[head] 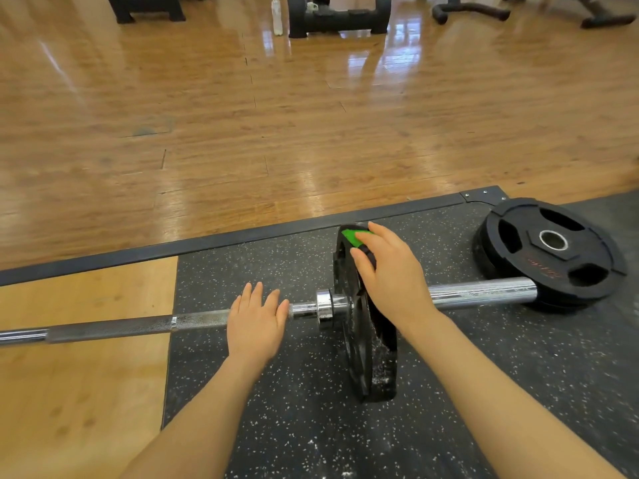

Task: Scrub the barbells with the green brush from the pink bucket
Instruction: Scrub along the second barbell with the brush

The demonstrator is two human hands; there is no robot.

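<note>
Head view. The right hand (387, 274) holds the green plastic brush with a black band (356, 240) under its palm, fingers curled over the brush body and thumb against its near side, and presses it onto the top rim of the upright black rubber weight plate (363, 340) that is mounted on the long steel barbell (138, 324). Only the green front tip and a strip of the black band show beyond the fingers; the bristles are hidden. Directly below the grip, whitish wet streaks and specks mark the plate's face and lower edge. To the left of the grip, past the chrome collar (325, 307), the left hand (257, 323) lies flat on the knurled shaft with fingers straight and slightly spread, holding nothing. To the right of the grip, the smooth chrome sleeve (484, 292) runs outward, and its end rests against a stack of flat black weight plates with a metal-ringed centre hole (553, 247) lying on the floor. Beneath the grip lies the dark speckled rubber mat (276, 409), bordered on its far side by a black metal frame strip (242, 238); a tan wooden platform panel (86, 375) adjoins the mat on the left. Beyond the grip stretches a glossy wood-plank floor (311, 115), with black gym equipment bases (339, 15) and a pale upright bottle (276, 15) at its far edge. The pink bucket is out of view.
</note>
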